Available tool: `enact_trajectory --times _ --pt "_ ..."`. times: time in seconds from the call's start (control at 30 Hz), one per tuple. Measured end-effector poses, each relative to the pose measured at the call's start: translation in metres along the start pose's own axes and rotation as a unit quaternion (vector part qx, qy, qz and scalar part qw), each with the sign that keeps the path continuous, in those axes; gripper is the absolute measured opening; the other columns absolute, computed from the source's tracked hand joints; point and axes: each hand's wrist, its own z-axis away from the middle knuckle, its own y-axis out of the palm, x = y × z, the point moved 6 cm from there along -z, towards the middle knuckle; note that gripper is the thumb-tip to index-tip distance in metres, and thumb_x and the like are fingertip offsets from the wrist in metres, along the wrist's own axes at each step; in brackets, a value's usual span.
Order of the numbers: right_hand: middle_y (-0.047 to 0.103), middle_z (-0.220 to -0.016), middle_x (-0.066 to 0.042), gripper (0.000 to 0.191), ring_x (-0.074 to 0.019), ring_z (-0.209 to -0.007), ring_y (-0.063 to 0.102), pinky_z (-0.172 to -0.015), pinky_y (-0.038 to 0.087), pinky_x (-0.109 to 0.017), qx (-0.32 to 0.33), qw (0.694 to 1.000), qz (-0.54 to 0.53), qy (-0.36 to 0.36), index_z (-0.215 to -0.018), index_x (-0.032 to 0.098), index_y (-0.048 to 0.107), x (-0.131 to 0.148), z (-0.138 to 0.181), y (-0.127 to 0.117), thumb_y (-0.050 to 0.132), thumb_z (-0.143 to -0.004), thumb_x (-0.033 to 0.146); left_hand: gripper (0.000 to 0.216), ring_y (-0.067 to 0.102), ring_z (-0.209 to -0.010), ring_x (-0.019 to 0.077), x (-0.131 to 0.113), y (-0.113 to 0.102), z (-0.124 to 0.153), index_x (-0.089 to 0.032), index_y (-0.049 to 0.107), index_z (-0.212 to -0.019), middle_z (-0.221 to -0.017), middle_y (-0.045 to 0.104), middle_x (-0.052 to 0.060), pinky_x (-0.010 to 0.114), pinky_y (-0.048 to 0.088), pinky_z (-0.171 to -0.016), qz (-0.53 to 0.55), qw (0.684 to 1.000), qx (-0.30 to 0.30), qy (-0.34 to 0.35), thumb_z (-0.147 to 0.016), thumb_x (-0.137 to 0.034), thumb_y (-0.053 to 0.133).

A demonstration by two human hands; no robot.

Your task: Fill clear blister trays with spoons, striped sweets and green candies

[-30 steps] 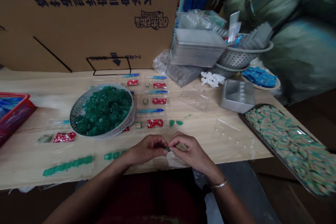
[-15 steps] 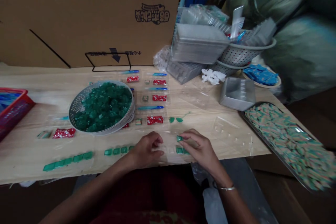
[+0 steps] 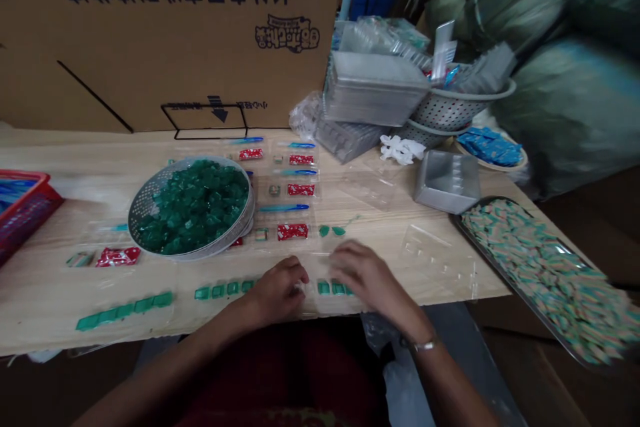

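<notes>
"What's closest to the near edge of the tabletop (image 3: 380, 230)?"

"Both hands. The left hand (image 3: 277, 290) has its fingers half curled, thumb close to the fingertips. I can't tell whether it grips anything."

"And the right hand (image 3: 361, 278)?"

"Blurred, its fingers bent downward. I can't tell whether something sits between them."

"Where are the green squares (image 3: 323, 287)?"

"Some are in a short row just beside the right hand and partly behind it. Another row (image 3: 218, 291) runs up to the left hand, with small gaps between the squares. A third row (image 3: 125, 311), farther left, lies slanted, its squares nearly touching."

"What do they look like?"

"Flat, glossy and deep green, rather see-through, with paler patches on their faces. Each is roughly square, with softened edges."

"Anything beyond them?"

"Two flat green leaf-shaped bits (image 3: 325, 231) lie near each other, past the hands. Left of those, a pale perforated colander (image 3: 143, 203) holds a heap of green pieces (image 3: 205, 200), darker where piled, wet-looking and jumbled. Red patterned packets (image 3: 293, 231) lie to its right, with blue pen-shaped items (image 3: 284, 207) near them."

"And farthest?"

"A brown cardboard box (image 3: 175, 47), its printing upside down."
</notes>
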Motion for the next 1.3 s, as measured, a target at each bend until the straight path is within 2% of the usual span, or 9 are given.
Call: enact_trajectory --times 0.1,0.23,0.43,0.57,0.77,0.93,1.07,1.17,1.3 --pt "0.053 -0.109 -0.009 0.024 -0.0228 -0.1 0.053 -0.085 0.045 -0.036 -0.092 0.991 0.048 0.088 -0.109 0.019 0.058 -0.043 -0.016 -0.021 0.05 -0.087 0.015 0.017 0.055 -0.073 0.0173 -0.002 -0.007 -0.002 -0.018 0.062 -0.084 -0.081 0.059 0.003 0.028 0.044 -0.068 0.018 1.0 -0.006 -0.012 -0.067 -0.014 0.063" --pt "0.054 -0.088 -0.007 0.012 -0.0213 -0.085 0.054 -0.078 0.044 -0.033 -0.045 0.989 0.086 0.109 -0.086 0.017 0.06 -0.07 -0.034 -0.013 0.049 -0.085 0.012 0.012 0.057 -0.082 0.0213 -0.012 -0.021 -0.02 -0.018 0.063 -0.084 -0.085 0.062 0.006 0.032 0.044 -0.076 -0.015 0.998 -0.063 -0.008 -0.073 -0.015 0.06" --pt "0.052 -0.078 -0.003 0.013 -0.0161 -0.072 0.052 -0.069 0.044 -0.027 -0.048 0.995 0.045 0.08 -0.078 0.019 0.05 -0.055 -0.029 -0.012 0.043 -0.088 0.014 0.018 0.055 -0.098 0.0271 -0.042 -0.017 -0.077 -0.015 0.063 -0.092 -0.095 0.063 0.011 0.04 0.04 -0.091 -0.088 0.988 -0.106 0.072 -0.076 -0.011 0.056" --pt "0.055 -0.077 -0.001 0.015 -0.0152 -0.073 0.055 -0.065 0.045 -0.025 -0.109 0.983 -0.124 0.077 -0.081 0.02 0.05 -0.038 -0.014 -0.022 0.043 -0.092 0.026 0.019 0.059 -0.088 0.0214 -0.043 -0.008 -0.096 -0.015 0.063 -0.091 -0.091 0.066 0.008 0.034 0.044 -0.082 0.071 0.986 -0.123 0.089 -0.076 -0.008 0.054" --pt "0.062 -0.088 -0.003 0.017 -0.0166 -0.082 0.059 -0.072 0.047 -0.028 -0.157 0.962 -0.214 0.056 -0.097 0.021 0.062 -0.009 -0.008 -0.025 0.047 -0.091 0.025 0.012 0.059 -0.066 0.0122 -0.02 -0.007 -0.083 -0.014 0.064 -0.073 -0.069 0.066 0.0 0.024 0.045 -0.066 0.448 0.887 -0.11 0.0 -0.062 -0.014 0.07" --pt "0.059 -0.093 -0.006 0.023 -0.0173 -0.081 0.057 -0.073 0.049 -0.032 -0.218 0.964 -0.147 0.029 -0.107 0.023 0.061 0.011 -0.01 -0.026 0.053 -0.086 0.021 0.027 0.061 -0.062 0.0114 -0.012 -0.018 -0.065 -0.013 0.067 -0.068 -0.066 0.069 0.0 0.025 0.048 -0.066 0.559 0.817 -0.129 -0.056 -0.052 -0.028 0.083" --pt "0.06 -0.096 -0.006 0.028 -0.0163 -0.078 0.057 -0.068 0.05 -0.03 -0.202 0.937 -0.264 0.11 -0.11 0.022 0.058 -0.004 -0.01 -0.011 0.059 -0.083 0.03 0.03 0.064 -0.063 0.0124 -0.009 -0.019 -0.058 -0.013 0.067 -0.068 -0.065 0.069 0.001 0.026 0.049 -0.069 0.63 0.761 -0.125 -0.09 -0.049 -0.027 0.086" --pt "0.059 -0.079 -0.002 0.023 -0.0142 -0.069 0.055 -0.062 0.048 -0.026 -0.161 0.923 -0.325 0.128 -0.101 0.02 0.062 -0.007 -0.011 0.0 0.061 -0.082 0.033 0.03 0.062 -0.062 0.0114 -0.007 -0.017 -0.057 -0.012 0.067 -0.067 -0.064 0.068 0.001 0.024 0.047 -0.065 0.638 0.755 -0.116 -0.092 -0.048 -0.026 0.086" --pt "0.055 -0.074 0.0 0.016 -0.0129 -0.067 0.052 -0.06 0.045 -0.024 -0.207 0.931 -0.284 0.102 -0.094 0.021 0.067 0.004 -0.009 -0.007 0.062 -0.08 0.028 0.03 0.054 -0.053 0.0084 -0.003 -0.018 -0.053 -0.013 0.066 -0.065 -0.059 0.064 -0.002 0.023 0.043 -0.057 0.578 0.8 -0.144 -0.073 -0.049 -0.029 0.085"
